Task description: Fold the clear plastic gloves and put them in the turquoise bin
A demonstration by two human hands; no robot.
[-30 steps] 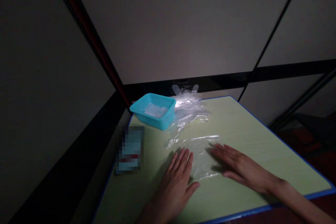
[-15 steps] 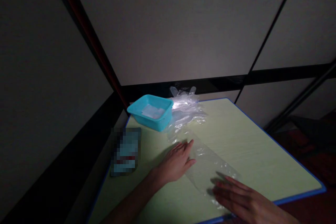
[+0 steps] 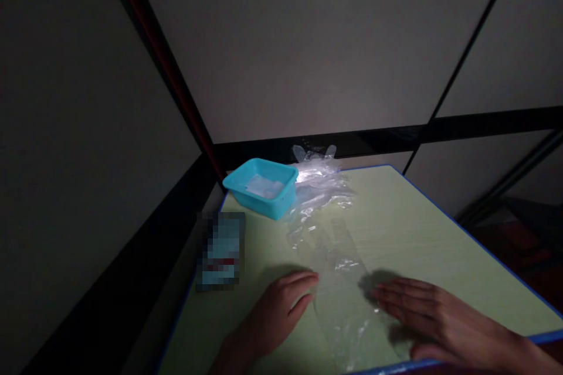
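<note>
Compared with the previous frame, the clear plastic piece (image 3: 345,299) has a different lie: it slanted across to the right, and now it runs more nearly straight from the far side of the table (image 3: 422,240) down to the near blue edge, with narrow, finger-like strips at its far end. The left hand (image 3: 277,310), which was stretched over the plastic, is drawn back to its left border, and the right hand (image 3: 435,316) is farther from the near edge, out at the plastic's right side. The left hand is curved and partly open, its fingers close together and the thumb a narrow gap away, fingertips at the plastic's left border; whether they press on it I cannot tell. The right hand is open, fingers long and side by side, their tips at the right border (the shadow beneath makes actual contact hard to judge). Neither hand has anything visibly gripped. Beyond the plastic, a crumpled heap of clear plastic (image 3: 321,187) lies at the table's far edge, just beside a turquoise basin (image 3: 259,204) with a whitish, see-through item (image 3: 264,186) inside. A pixelated packet-like item (image 3: 223,252) lies at the table's left side, nearer than the basin.
</note>
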